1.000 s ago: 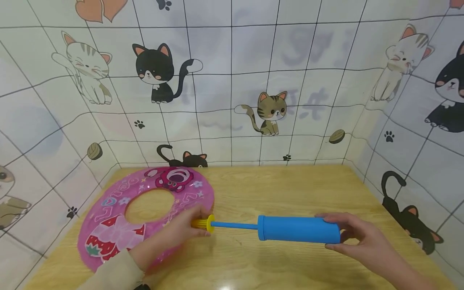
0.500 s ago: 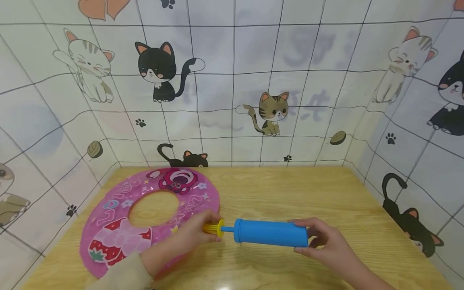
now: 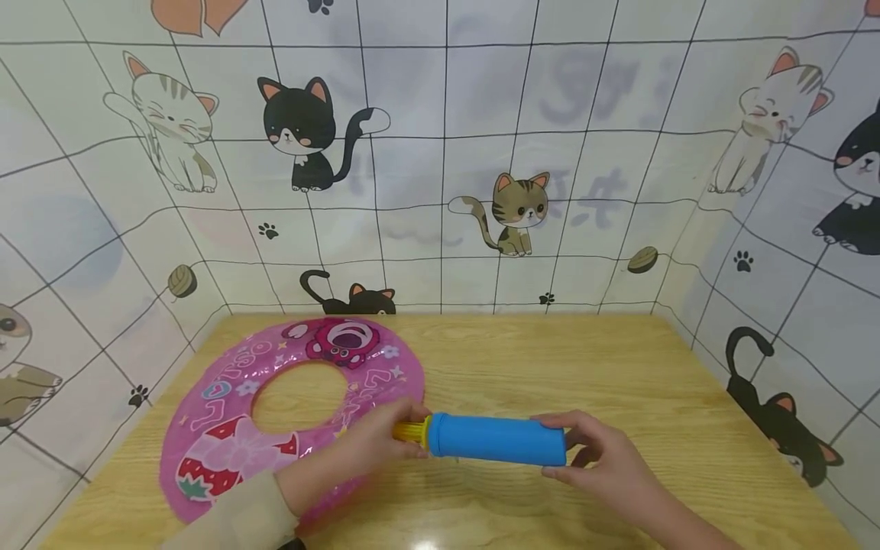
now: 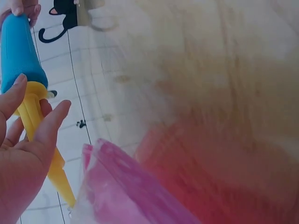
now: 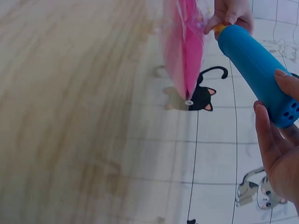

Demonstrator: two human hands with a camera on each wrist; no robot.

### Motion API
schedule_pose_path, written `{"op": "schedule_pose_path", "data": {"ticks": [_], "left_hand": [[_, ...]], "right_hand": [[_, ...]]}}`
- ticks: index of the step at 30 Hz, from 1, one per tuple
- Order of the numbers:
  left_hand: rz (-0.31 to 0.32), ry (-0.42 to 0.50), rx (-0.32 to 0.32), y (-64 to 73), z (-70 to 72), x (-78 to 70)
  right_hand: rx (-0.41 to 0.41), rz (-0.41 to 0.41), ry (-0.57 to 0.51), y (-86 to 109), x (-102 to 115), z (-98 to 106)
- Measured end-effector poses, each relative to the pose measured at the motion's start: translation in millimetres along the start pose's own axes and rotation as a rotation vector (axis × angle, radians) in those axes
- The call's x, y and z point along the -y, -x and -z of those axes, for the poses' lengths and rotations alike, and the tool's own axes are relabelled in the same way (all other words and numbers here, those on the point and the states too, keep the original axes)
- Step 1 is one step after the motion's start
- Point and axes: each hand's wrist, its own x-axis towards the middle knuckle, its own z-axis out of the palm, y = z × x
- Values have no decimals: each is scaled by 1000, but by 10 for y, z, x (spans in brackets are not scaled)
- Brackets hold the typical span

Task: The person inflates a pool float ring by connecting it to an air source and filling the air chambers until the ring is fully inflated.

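A hand pump with a blue barrel (image 3: 498, 439) lies level between my hands, over the table. My left hand (image 3: 374, 439) grips its yellow handle (image 4: 32, 109), which tapers to a narrow nozzle (image 4: 63, 184) beyond the palm. The handle's flange sits right against the barrel, and no rod shows between them. At the barrel's other end, my right hand (image 3: 598, 458) holds it between thumb and fingers; small holes dot that end cap (image 5: 290, 114). A pink swim ring (image 3: 206, 428) with a bear and strawberry print lies flat at left, partly under my left forearm.
The wood-grain table (image 3: 550, 359) runs back to a wall (image 3: 440, 153) covered with cat-print tile sheeting. Similar sheeting stands along the left and right sides. Bare tabletop lies right of the ring.
The blue rod has slid fully into the barrel. My right hand has moved left with the barrel, while my left hand has shifted slightly right in view.
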Motion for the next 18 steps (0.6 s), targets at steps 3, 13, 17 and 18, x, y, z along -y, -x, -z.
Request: {"op": "schedule_pose_path", "data": {"ticks": [3, 13, 17, 18], "left_hand": [[19, -8, -8, -3, 60, 44], [-6, -2, -6, 57, 260, 267], [3, -4, -5, 82, 321, 316], [5, -2, -3, 88, 333, 324]], "right_hand": [[-11, 19, -3, 15, -18, 99], [-57, 52, 66, 156, -148, 458], [-70, 75, 92, 213, -212, 592], [-73, 82, 97, 226, -225, 619]]}}
